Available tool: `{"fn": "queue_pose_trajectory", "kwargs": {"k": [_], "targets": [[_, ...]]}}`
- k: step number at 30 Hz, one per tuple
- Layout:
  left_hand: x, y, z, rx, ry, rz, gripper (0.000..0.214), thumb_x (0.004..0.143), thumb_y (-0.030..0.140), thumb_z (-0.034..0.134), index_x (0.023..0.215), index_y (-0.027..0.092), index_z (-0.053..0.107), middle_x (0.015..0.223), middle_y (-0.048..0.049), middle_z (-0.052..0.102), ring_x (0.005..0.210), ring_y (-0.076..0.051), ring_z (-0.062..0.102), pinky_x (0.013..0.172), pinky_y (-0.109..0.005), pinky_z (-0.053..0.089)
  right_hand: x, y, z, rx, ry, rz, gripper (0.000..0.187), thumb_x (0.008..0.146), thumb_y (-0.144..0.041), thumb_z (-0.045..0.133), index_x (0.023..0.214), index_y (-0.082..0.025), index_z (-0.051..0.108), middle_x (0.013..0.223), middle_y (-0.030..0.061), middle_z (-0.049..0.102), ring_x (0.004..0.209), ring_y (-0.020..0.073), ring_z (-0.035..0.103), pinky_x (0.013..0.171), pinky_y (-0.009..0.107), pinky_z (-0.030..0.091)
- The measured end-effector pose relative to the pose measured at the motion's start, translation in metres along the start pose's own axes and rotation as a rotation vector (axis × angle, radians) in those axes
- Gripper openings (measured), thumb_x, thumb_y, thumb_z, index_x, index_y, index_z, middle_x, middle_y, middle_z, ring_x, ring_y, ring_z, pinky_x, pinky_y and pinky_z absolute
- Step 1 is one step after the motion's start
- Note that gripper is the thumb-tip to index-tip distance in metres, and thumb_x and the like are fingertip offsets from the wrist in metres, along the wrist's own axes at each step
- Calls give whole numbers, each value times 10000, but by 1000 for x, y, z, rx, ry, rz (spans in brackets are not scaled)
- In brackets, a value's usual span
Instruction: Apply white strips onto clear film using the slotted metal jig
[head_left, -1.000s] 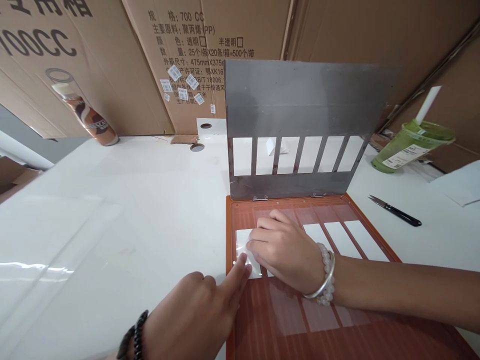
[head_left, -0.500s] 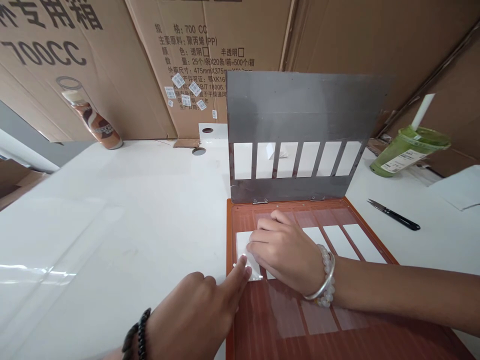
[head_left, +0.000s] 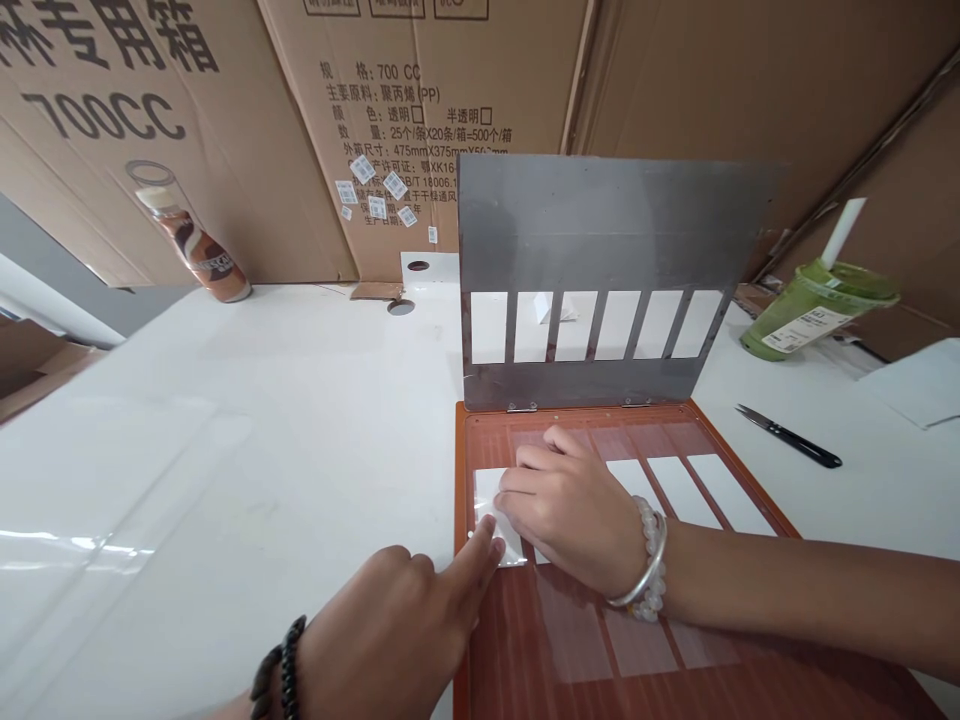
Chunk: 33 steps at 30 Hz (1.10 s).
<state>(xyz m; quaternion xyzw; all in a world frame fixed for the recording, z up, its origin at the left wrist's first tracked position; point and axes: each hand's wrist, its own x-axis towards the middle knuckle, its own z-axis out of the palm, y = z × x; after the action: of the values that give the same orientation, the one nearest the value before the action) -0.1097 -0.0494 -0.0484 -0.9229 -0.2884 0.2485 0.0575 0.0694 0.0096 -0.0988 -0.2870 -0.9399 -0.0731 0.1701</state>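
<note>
A reddish-brown board [head_left: 555,690] lies on the table with a row of white strips [head_left: 720,485] under a clear layer. Over its leftmost white strip [head_left: 487,485] sits a small piece of shiny clear plastic film [head_left: 511,556]. My left hand [head_left: 405,610], wearing dark beads, has its index finger and thumb close together at the film's lower left. From the right, my right hand [head_left: 559,510] rests across the board, fingers curled, the nearest ones bent down onto the same strip. What its fingertips hold is hidden.
A grey hinged plate [head_left: 615,220] with rectangular slots stands upright behind the board. Black thread snips [head_left: 791,437] and a green drink cup [head_left: 814,310] are on the right. A bottle [head_left: 202,255] leans against cardboard boxes [head_left: 300,200] at back left.
Everything sits slightly lower in the view, as the camera has tilted a little. Both hands stay at the leftmost strip with almost no visible movement.
</note>
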Motion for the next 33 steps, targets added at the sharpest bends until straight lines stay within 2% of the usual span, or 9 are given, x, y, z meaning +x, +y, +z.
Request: {"fn": "queue_pose_trajectory", "kwargs": {"k": [8, 11, 14, 17, 22, 25, 28, 31, 33], "targets": [[6, -2, 8, -33, -46, 3, 390, 787, 122, 499, 1149, 174, 634, 1343, -154, 525, 522, -156, 587, 442, -307, 456, 2, -1, 0, -42, -16, -22, 307, 733, 40, 558, 516, -167, 491, 558, -12, 509, 597, 138, 314, 607, 321, 130], [8, -5, 12, -101, 52, -71, 483, 771, 52, 458, 1220, 178, 584, 1314, -191, 528, 466, -125, 552, 417, -284, 431, 2, -1, 2, -70, -1, -41, 305, 731, 44, 563, 520, -162, 484, 572, -7, 502, 615, 142, 323, 607, 323, 134], [9, -10, 13, -260, 199, -129, 424, 813, 62, 410, 1147, 206, 627, 1306, -158, 528, 479, -98, 554, 463, -268, 446, -1, 0, 6, -73, -35, -46, 284, 735, 45, 565, 550, -161, 502, 600, 2, 506, 635, 146, 330, 606, 330, 137], [8, -17, 11, -387, 247, -144, 361, 850, 128, 395, 1075, 230, 660, 1274, -119, 550, 531, -113, 598, 545, -287, 491, -2, 0, 8, -51, -92, -44, 261, 750, 26, 572, 577, -164, 524, 637, 14, 532, 655, 150, 342, 610, 339, 147], [5, -22, 8, -413, 235, -73, 372, 846, 139, 404, 1132, 227, 625, 1273, -129, 553, 592, -141, 630, 587, -311, 522, -1, -3, 0, -21, -139, 3, 205, 776, -13, 579, 635, -162, 578, 683, 23, 573, 695, 162, 380, 629, 340, 201], [5, -16, 6, -299, 194, -69, 423, 839, 118, 404, 1218, 199, 574, 1265, -161, 559, 581, -161, 626, 545, -331, 531, -1, -11, -12, 7, -174, 74, 125, 823, -98, 580, 736, -161, 643, 741, 32, 618, 772, 188, 431, 674, 353, 251], [6, -9, 3, -170, 97, -71, 512, 769, 107, 476, 1277, 143, 530, 1276, -190, 559, 577, -200, 630, 500, -380, 547, -4, -19, -23, 29, -234, 103, 147, 869, -159, 536, 848, -150, 681, 814, 47, 668, 825, 209, 484, 759, 394, 293], [5, -9, -3, -164, 54, -26, 577, 742, 115, 482, 1318, 96, 489, 1310, -227, 532, 625, -224, 654, 510, -391, 555, -4, -23, -31, 69, -338, 98, 222, 885, -170, 486, 808, -130, 690, 905, 85, 695, 936, 240, 531, 868, 447, 311], [4, -11, -7, -203, 67, -16, 548, 768, 125, 445, 1313, 114, 500, 1314, -209, 535, 639, -221, 658, 528, -388, 553, 0, -22, -36, 95, -415, 92, 259, 887, -185, 473, 751, -126, 686, 948, 113, 700, 1017, 263, 540, 928, 479, 308]]}}
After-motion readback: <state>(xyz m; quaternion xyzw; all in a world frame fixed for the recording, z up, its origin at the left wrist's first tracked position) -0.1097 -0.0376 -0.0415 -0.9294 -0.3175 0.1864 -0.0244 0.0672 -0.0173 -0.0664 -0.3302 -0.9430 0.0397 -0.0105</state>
